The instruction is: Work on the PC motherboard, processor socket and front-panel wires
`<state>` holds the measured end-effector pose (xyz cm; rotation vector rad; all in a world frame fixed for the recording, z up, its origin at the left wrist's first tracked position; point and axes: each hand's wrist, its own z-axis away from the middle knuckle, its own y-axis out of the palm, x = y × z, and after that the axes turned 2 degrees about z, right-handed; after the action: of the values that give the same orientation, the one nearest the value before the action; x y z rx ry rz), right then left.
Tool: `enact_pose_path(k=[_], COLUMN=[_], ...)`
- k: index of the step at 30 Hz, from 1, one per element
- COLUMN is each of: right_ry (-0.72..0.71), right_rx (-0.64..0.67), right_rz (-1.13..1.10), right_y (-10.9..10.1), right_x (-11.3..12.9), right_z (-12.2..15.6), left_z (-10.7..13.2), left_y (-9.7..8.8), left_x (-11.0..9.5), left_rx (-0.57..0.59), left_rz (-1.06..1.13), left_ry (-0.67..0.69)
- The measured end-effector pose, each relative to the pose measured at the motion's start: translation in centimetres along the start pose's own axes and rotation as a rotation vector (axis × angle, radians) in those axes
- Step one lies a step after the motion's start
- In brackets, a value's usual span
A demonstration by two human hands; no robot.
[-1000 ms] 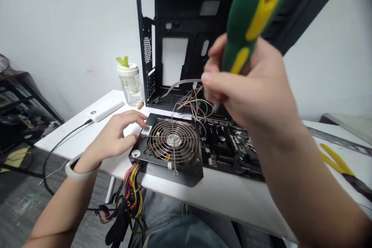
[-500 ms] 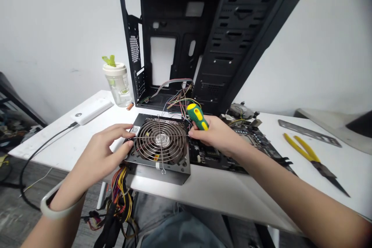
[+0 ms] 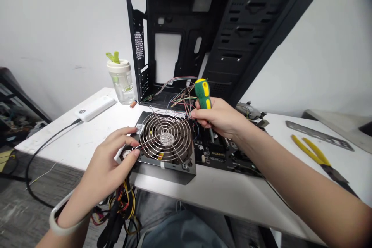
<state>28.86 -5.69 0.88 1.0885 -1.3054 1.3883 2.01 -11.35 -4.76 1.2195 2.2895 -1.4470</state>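
A black power supply with a round wire fan grille lies at the near edge of the white table. My left hand pinches the grille's left edge, and the grille sits tilted off the fan. My right hand is closed round a green and yellow screwdriver, held upright with its shaft pointing down at the black motherboard just right of the power supply. A bundle of coloured cables hangs from the power supply below the table edge.
An open black computer case stands behind, loose coloured wires spilling from it. A clear jar with a white lid, a white power bank with a black cable, yellow-handled pliers and a metal bracket lie on the table.
My right hand came down from close to the camera to the motherboard and turned the screwdriver upright. My left hand moved onto the grille, which has lifted and tilted.
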Motion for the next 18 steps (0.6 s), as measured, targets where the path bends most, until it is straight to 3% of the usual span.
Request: enact_pose_path(k=[7, 14, 18], right_ry=[0.043, 0.056, 0.183], right_rx=[0.084, 0.166, 0.170], right_rz=[-0.067, 0.036, -0.190], right_y=[-1.0, -1.6, -0.2], right_x=[0.0, -0.4, -1.9], right_z=[1.2, 4.6, 7.0], left_z=[-1.5, -3.9, -4.2], left_y=[-0.3, -1.4, -1.1], left_x=[-0.4, -0.5, -1.0], left_rx=[0.093, 0.078, -0.020], left_rz=[0.055, 0.039, -0.014], left_ry=[-0.043, 0.004, 0.068])
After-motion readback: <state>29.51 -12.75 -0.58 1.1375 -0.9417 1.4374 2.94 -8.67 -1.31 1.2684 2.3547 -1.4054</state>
